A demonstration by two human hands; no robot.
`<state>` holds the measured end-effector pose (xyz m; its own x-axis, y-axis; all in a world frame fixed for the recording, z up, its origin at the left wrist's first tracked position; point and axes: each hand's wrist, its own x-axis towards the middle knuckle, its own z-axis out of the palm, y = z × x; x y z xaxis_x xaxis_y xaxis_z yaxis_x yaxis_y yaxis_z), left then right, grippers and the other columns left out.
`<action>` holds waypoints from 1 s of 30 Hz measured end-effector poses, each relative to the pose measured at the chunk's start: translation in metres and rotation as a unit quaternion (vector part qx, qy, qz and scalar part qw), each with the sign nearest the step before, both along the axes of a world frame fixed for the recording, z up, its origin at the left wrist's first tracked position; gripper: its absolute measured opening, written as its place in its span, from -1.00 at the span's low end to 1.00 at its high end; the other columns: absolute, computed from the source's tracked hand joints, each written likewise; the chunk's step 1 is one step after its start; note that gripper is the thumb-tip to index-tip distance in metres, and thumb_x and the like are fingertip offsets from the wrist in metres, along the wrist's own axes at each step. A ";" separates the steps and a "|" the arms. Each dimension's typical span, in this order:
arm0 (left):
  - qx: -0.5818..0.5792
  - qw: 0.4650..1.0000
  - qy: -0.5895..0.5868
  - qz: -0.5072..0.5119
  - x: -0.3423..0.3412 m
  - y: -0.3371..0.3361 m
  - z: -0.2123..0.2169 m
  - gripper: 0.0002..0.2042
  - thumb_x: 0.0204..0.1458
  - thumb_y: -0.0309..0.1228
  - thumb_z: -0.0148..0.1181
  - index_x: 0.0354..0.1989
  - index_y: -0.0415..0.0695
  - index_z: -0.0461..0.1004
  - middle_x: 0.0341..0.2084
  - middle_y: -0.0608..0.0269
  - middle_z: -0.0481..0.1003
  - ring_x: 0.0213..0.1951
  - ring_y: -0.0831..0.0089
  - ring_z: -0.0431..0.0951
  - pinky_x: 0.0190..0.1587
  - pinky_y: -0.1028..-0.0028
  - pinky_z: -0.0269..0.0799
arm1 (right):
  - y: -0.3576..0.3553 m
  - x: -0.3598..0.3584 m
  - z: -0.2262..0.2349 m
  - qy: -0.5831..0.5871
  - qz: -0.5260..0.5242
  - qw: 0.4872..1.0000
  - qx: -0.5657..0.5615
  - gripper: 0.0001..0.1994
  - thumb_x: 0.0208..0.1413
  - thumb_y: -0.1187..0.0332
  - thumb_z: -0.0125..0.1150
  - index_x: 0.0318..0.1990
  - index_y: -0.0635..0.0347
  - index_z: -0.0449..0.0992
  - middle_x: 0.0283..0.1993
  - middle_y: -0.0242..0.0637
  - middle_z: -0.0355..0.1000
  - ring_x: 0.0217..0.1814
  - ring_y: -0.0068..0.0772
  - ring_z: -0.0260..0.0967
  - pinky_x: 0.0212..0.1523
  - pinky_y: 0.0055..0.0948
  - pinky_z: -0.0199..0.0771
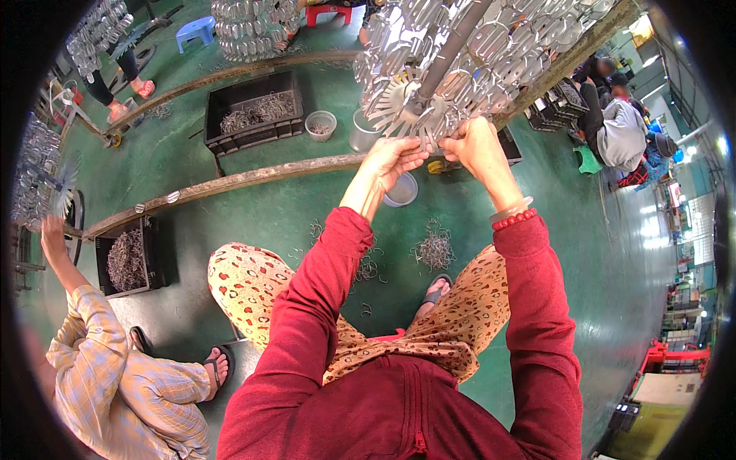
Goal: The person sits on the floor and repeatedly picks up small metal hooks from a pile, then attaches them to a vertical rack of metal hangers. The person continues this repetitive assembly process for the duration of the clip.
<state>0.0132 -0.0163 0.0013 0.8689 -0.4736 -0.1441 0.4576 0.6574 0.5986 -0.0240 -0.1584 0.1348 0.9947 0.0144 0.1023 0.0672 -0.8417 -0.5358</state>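
Both my arms reach up to a hanging rack packed with shiny looped metal pieces. At its lower end, flat metal blades fan out round a central rod. My left hand is at the lower edge of the fan, its fingers closed together against the metal. My right hand, close beside it, pinches with thumb and forefinger at the same edge. Whatever small piece either hand holds is hidden by the fingers or too small to make out.
Beyond a wooden rail stand a black crate of metal clips and a small white tub. A white bucket sits below my hands. Loose clips lie on the green floor. A co-worker sits at left, others farther off.
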 end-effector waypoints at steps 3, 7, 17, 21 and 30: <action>-0.005 1.000 -0.016 0.008 -0.004 0.000 -0.002 -0.82 0.04 -0.46 0.12 -0.26 -0.34 0.47 -0.37 0.09 0.56 -0.36 0.39 0.58 -0.26 0.47 0.53 | 0.004 -0.008 -0.003 -0.016 -0.004 0.999 0.040 -0.86 -0.16 0.52 0.18 -0.53 0.51 0.49 -0.63 0.00 0.45 -0.55 -0.27 0.51 -0.50 -0.36 0.46; 0.000 1.000 0.004 0.005 -0.014 0.000 0.006 -0.85 0.05 -0.43 0.13 -0.25 -0.23 0.49 -0.37 0.20 0.56 -0.35 0.48 0.55 -0.29 0.45 0.47 | -0.002 -0.013 -0.011 0.013 -0.021 0.990 0.139 -0.87 -0.04 0.54 0.12 -0.42 0.52 0.49 -0.57 -0.02 0.48 -0.56 -0.29 0.52 -0.56 -0.43 0.50; -0.015 0.999 0.013 0.030 -0.018 -0.020 0.001 -0.85 0.05 -0.41 0.12 -0.23 -0.15 0.47 -0.29 0.20 0.54 -0.23 0.45 0.52 -0.17 0.24 0.39 | -0.024 -0.041 -0.018 -0.106 -0.037 0.954 0.279 -0.73 0.05 0.52 0.13 -0.08 0.46 0.45 -0.49 -0.12 0.51 -0.50 -0.43 0.52 -0.53 -0.52 0.53; -0.005 0.998 0.031 0.059 -0.020 -0.021 -0.004 -0.85 0.04 -0.38 0.14 -0.23 -0.12 0.48 -0.27 0.24 0.54 -0.19 0.45 0.50 -0.13 0.23 0.36 | -0.012 -0.036 -0.014 -0.121 -0.009 0.940 0.318 -0.71 0.08 0.44 0.17 -0.06 0.42 0.46 -0.39 -0.11 0.52 -0.48 -0.46 0.50 -0.47 -0.54 0.53; -0.016 0.997 0.020 0.069 -0.025 -0.056 -0.014 -0.79 0.06 -0.31 0.14 -0.16 -0.06 0.50 -0.22 0.33 0.53 -0.13 0.51 0.46 -0.11 0.29 0.31 | -0.044 -0.011 -0.032 -0.156 -0.018 0.935 0.319 -0.76 0.09 0.40 0.18 -0.14 0.39 0.47 -0.43 -0.20 0.49 -0.54 -0.56 0.42 -0.58 -0.59 0.44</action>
<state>-0.0122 -0.0721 -0.0132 0.9196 -0.3554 -0.1676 0.3856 0.7337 0.5594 -0.0351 -0.2028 0.1027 0.9139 -0.1815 0.3631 0.2809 -0.3629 -0.8885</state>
